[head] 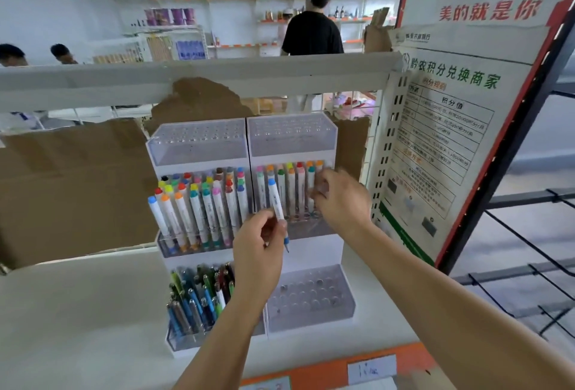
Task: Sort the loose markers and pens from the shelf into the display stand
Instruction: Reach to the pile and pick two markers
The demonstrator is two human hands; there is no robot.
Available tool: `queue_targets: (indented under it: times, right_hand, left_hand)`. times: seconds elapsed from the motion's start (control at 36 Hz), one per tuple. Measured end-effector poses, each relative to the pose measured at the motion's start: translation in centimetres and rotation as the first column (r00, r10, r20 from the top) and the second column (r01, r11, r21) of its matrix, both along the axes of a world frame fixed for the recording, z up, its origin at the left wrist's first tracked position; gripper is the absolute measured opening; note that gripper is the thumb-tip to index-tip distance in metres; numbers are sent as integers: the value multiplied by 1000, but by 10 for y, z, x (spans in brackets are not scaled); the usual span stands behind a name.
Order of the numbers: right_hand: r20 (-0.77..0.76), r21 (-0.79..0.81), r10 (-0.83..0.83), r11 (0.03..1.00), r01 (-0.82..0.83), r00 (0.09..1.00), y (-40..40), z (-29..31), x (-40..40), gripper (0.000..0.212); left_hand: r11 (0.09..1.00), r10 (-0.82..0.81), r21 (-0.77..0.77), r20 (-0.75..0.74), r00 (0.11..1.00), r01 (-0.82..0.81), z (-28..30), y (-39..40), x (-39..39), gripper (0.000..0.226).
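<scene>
The left hand (259, 245) pinches 1 blue-capped marker (277, 200) near its lower end, cap up, just in front of the display stand (311, 252). To its right, the right hand (337, 200) curls its fingers around markers in the stand's middle-right rack (298, 231).

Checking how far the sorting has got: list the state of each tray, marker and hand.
Left hand: pinches a blue-capped marker, tilted, not yet slotted.
Right hand: fingers at the markers in the middle right tray, grip unclear.
Middle left tray: packed with markers.
Bottom left tray: full of pens.
Bottom right tray: holes empty.
Top trays: empty.
</scene>
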State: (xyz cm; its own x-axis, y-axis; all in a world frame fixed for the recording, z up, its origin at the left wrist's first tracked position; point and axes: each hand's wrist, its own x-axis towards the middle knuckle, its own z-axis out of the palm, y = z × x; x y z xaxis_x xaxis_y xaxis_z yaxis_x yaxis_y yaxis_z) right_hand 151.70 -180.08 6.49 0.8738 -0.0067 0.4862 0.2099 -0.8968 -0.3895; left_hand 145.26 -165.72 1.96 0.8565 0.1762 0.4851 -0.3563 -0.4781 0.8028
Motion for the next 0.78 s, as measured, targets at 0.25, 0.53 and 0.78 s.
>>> queue_targets:
  times: [0.25, 0.53, 0.78]
  right_hand:
    - [108, 366, 430, 821, -438, 896, 19, 11, -37, 8]
    - [322, 435, 61, 877, -205, 945, -24, 41, -11, 10]
    - [214, 239, 200, 938, -249, 956, -17, 19, 7, 15]
  left_hand:
    - [998, -44, 39, 31, 999, 43, 11, -12, 8, 13]
    - [999, -43, -7, -9, 999, 43, 5, -6, 5, 14]
    - [999, -28, 36, 39, 999, 26, 8, -2, 4, 20]
